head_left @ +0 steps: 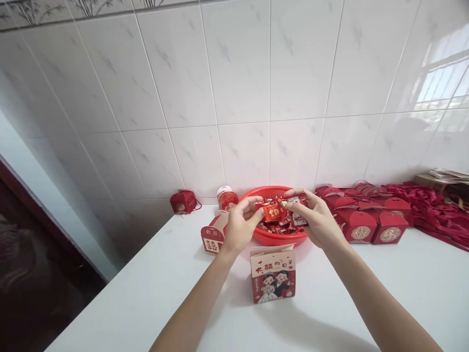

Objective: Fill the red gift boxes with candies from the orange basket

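Above a red plastic basket [280, 239] of wrapped candies, my left hand [242, 222] pinches a red wrapped candy [274, 212] at its left side. My right hand [317, 217] is closed at the candy's other end, thumb and fingers around a small colourful tip. Behind the right fingers a white-and-red packet [297, 215] shows; whether it is held I cannot tell. Below the hands, a small gift box [274, 283] with a cartoon couple stands upright on the white table [176, 303], its top flaps raised.
Left of the basket stand a red-and-white box [212, 239], a rounded red box [227, 199] and a dark red box [183, 202] with a cord. Several red boxes [361, 227] are grouped at right, beside dark red fabric [434, 208]. A tiled wall [242, 98] rises behind.
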A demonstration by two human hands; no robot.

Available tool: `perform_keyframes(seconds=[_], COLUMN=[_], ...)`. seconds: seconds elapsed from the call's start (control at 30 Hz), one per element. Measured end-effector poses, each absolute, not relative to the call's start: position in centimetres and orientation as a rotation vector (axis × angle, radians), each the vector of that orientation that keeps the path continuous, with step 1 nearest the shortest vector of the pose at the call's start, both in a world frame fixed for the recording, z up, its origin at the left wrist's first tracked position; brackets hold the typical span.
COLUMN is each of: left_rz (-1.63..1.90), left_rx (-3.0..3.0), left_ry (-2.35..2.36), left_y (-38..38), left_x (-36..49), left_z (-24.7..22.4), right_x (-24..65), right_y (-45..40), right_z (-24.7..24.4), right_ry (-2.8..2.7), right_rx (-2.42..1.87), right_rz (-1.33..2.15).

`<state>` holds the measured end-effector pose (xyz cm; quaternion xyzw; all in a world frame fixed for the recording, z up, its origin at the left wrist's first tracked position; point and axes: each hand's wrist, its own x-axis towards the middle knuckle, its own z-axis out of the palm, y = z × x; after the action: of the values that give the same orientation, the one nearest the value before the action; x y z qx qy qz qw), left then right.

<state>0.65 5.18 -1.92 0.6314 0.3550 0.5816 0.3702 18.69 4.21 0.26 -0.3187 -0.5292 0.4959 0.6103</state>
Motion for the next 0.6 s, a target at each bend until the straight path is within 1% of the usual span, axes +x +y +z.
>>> perform_keyframes(seconds=[0.23, 0.3, 0.47, 0.53, 0.6], left_rz=[1.363, 1.206, 0.63, 0.554, 0.63], left_rx=[1.747, 1.875, 2.204, 2.233, 2.221], left_ry=[0.846, 0.869, 0.811, 0.813, 0.901], left_y=[3.8, 3.3, 2.1, 2.0, 2.2], left_x=[-0.7, -1.8, -3.4, -3.1, -2.4], left_z=[-0.4, 0.5, 1.5, 1.1, 0.5], right_x=[20.4, 21.2, 22.3, 22.5, 22.5], right_y=[3.2, 2.7, 1.7, 1.5, 1.4], right_z=[0.8, 1.3, 2.3, 2.5, 2.4], right_ry=[-1.285, -1.309, -1.352, -1.366, -1.39], right_rx=[-0.763, -0.789, -0.818, -0.819, -0.827], right_rz=[0.989, 0.943, 0.888, 0.872, 0.865])
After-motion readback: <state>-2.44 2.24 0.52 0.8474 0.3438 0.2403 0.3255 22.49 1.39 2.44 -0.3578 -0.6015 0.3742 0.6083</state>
